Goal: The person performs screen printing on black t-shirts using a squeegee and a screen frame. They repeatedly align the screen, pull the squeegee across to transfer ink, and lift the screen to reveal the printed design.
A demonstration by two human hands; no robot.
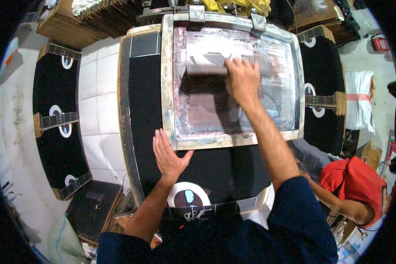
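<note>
A wooden-framed printing screen (168,83) lies flat over black fabric (224,169) stretched on a board. My right hand (242,79) grips a long squeegee (205,70) near the far part of the screen mesh, which is smeared grey and pink. My left hand (168,154) rests flat with fingers spread on the black fabric, thumb against the near left corner of the frame. A round white and brown print (188,195) shows on the fabric close to my body.
Other boards with black fabric and round prints stand at the left (57,105) and right (321,75). A person in a red shirt (356,185) crouches at the lower right. Stacked cardboard (83,22) sits at the far left on the white tile floor (97,105).
</note>
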